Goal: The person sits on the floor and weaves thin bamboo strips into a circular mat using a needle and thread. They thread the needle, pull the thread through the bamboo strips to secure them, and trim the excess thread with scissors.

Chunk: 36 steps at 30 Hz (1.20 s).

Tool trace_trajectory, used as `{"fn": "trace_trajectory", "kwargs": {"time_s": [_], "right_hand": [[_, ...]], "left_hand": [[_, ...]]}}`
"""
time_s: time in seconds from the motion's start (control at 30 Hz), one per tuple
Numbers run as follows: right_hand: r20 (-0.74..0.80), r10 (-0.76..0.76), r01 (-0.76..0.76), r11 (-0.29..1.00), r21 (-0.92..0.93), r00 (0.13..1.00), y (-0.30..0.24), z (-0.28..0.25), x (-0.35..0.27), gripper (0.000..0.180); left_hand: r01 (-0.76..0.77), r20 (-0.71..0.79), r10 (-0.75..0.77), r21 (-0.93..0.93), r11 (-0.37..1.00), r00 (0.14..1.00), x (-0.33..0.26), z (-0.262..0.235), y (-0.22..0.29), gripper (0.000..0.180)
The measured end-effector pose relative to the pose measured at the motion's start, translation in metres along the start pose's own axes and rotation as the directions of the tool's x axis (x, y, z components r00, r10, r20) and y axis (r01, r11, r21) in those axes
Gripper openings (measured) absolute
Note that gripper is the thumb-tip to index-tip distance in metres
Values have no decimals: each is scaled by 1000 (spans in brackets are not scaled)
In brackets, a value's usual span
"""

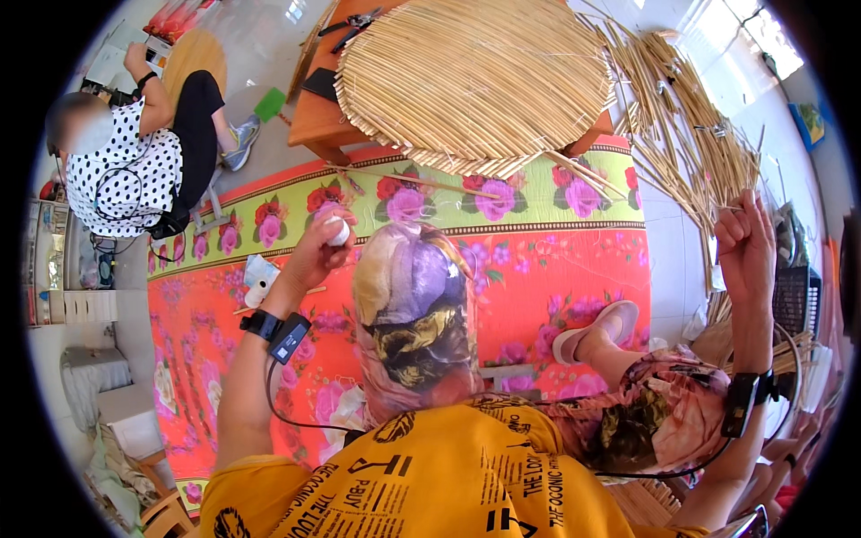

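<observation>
White rounded object [338,233] is held in the left grip [314,253], near the middle of the scene and a little to the left, with the fingers curled around it; it is raised above a red floral sheet [556,314], just left of a knee covered by patterned trousers [413,323]. The right grip [746,244] is lifted well apart from it, at the right side, with its fingers drawn in narrowly and one pointed toward the far side; whether a fine strand is pinched there cannot be told. A dark device [289,338] is strapped to the left wrist, and another black one is worn on the right wrist. At the far side, a large roundish mat [475,85] of straw-coloured stalks is laid on a brown wooden table [316,134], its near edge overhanging the sheet. A dark hand tool [359,20] is placed at the table's far left. Loose stalks are heaped on the floor at the far right in a long pile [691,112], and a black basket [794,305] is seen nearer, beyond the right forearm. A pale packet [260,280] is left on the sheet near the left forearm. At the far left, a seated co-worker [130,170] in a dotted top is seen.
</observation>
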State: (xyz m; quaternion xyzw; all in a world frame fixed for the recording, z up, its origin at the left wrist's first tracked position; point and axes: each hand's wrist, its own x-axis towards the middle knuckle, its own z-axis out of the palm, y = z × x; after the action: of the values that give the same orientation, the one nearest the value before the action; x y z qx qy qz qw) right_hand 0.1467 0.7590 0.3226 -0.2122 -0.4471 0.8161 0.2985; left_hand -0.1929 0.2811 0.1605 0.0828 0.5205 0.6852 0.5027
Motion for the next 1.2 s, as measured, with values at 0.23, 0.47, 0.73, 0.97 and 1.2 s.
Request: {"fn": "trace_trajectory", "kwargs": {"time_s": [0.23, 0.47, 0.73, 0.97, 1.2], "right_hand": [[-110, -13, 9, 999, -32, 994, 0, -11, -1, 9], [-120, -33, 28, 999, -45, 992, 1, -18, -2, 7], [-156, 3, -51, 950, -307, 988, 18, -21, -7, 4], [-229, -106, 114, 993, 24, 968, -17, -93, 5, 6], [-282, -131, 145, 989, 28, 950, -21, -102, -8, 7]], "left_hand": [[-2, -197, 19, 90, 996, 980, -18, 4, 0, 22], [93, -243, -44, 193, 977, 969, -31, -14, -11, 23], [-40, 76, 47, -88, 995, 996, -38, 40, 30, 16], [-260, -19, 269, -336, 905, 963, -40, 20, 57, 16], [-264, -126, 236, -317, 911, 964, -54, -13, 46, 14]]}}
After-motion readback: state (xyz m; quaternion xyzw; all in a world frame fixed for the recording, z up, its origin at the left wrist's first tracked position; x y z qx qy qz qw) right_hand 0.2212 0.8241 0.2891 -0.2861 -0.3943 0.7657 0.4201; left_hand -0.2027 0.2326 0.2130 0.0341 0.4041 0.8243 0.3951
